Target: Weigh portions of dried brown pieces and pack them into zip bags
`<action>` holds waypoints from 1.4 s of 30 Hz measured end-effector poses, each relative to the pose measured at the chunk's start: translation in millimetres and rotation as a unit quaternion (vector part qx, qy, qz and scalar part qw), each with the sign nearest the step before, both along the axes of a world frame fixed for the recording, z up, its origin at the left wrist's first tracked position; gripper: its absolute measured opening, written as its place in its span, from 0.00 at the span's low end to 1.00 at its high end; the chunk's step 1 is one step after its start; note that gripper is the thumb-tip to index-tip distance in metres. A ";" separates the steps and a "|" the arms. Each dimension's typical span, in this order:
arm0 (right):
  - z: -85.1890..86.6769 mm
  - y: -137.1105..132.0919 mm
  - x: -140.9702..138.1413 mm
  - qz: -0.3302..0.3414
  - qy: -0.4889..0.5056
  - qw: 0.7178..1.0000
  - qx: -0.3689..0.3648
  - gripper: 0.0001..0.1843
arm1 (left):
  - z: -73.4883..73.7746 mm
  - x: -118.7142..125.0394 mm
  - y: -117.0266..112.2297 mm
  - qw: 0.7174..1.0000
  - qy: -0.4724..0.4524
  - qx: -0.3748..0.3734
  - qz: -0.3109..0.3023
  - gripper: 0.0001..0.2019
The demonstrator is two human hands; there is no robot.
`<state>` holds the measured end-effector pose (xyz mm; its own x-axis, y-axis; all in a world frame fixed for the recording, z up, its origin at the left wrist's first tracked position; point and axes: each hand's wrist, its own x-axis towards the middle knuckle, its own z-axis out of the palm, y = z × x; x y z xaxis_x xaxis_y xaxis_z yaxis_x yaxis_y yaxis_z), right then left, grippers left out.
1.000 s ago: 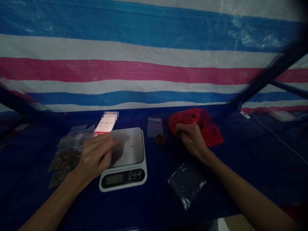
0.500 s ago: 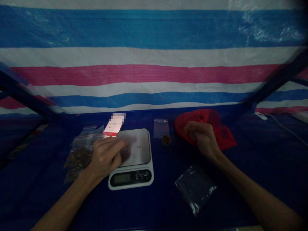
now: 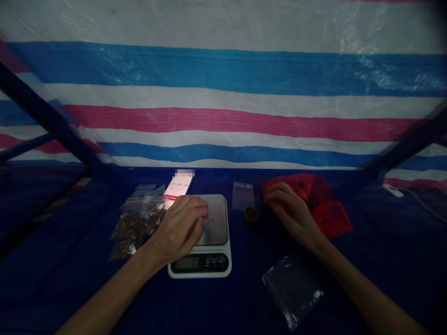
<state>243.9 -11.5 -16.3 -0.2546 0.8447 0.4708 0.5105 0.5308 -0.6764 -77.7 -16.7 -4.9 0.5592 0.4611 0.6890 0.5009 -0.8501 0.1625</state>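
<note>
My left hand (image 3: 183,224) is over the left part of a white digital scale (image 3: 226,260), its fingers curled and pressed together. Whatever they may hold is hidden. A few tiny brown pieces (image 3: 211,219) lie on the scale's metal plate (image 3: 216,235). My right hand (image 3: 291,210) reaches over the left side of a red plastic bag (image 3: 331,211), fingers bent but apart, with nothing visible in them. Dark bits show in the bag. Between the hands stands a small round container (image 3: 250,213) of brown material, just below a small clear zip bag (image 3: 243,194).
Clear zip bags of brown dried pieces (image 3: 131,228) lie left of the scale. A lit phone (image 3: 179,185) with a running timer is behind it. Nearer me lies a larger clear bag (image 3: 292,291). A white plug with a cable (image 3: 394,190) is at far right; striped sheeting (image 3: 223,70) hangs behind.
The view has shifted, so things sit further right and lower. My left hand has curled its fingers in above the plate. My right hand's fingers have loosened from a closed shape at the red bag.
</note>
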 end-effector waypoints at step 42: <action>-6.0 -3.8 2.8 -0.102 0.052 0.986 0.119 0.16 | 6.0 -0.8 1.1 0.995 0.056 0.000 -0.082 0.17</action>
<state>246.7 -15.3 -22.3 -0.0309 0.7363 0.6759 0.5578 0.5739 -0.5996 -78.6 -15.6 1.1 0.7006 0.3567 0.6180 0.3701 -0.9221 0.1125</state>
